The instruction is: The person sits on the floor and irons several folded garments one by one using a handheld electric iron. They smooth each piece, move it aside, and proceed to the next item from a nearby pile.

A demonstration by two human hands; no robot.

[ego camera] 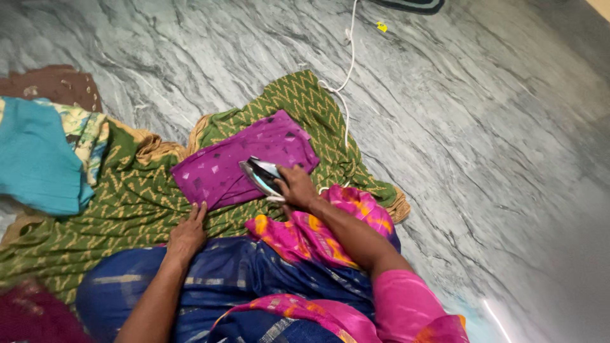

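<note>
Surface: grey veined marble floor (483, 127), with a green zigzag-patterned cloth (114, 209) spread over it.
Room: a dark mat edge (410, 5) lies at the far top; a small yellow scrap (381, 26) sits near it.
Counts: one iron (262, 174), one white cord (346, 76), one purple garment (244, 162), one pile of folded clothes (44, 146) at the left.
Iron: rests on the purple garment, which lies flat on the green cloth.
Right hand (297, 187): fingers closed around the iron's handle.
Left hand (187, 235): flat and spread, holding nothing, fingertips just beside the purple garment's near edge.
Containers: none in view.
</note>
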